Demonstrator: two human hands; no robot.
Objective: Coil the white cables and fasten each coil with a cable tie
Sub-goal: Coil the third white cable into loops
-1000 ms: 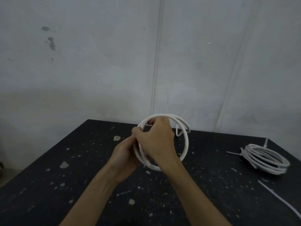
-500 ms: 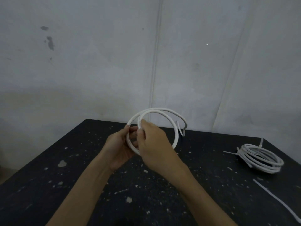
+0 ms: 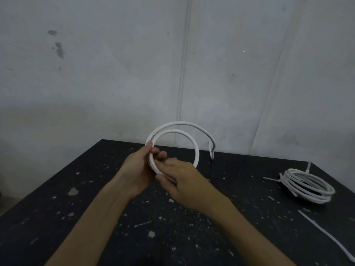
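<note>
A white cable coil (image 3: 194, 144) stands upright above the black table (image 3: 76, 217). My left hand (image 3: 138, 173) grips its left side, thumb on the outer edge. My right hand (image 3: 182, 181) holds the coil's lower part, fingers curled round the strands. One loose outer turn (image 3: 207, 134) arches over the top and ends in a free tip (image 3: 211, 155) on the right. A second white coil (image 3: 307, 186), bound with a cable tie (image 3: 272, 179), lies flat on the table at the right.
A loose white cable tie (image 3: 326, 235) lies on the table near the right front edge. A pale wall (image 3: 115, 73) rises behind the table's far edge. The table is speckled with white paint flecks.
The coil has been turned from the right hand's grip at its top; my right hand has slid down to the coil's lower part. One outer turn has sprung loose and arches wider.
</note>
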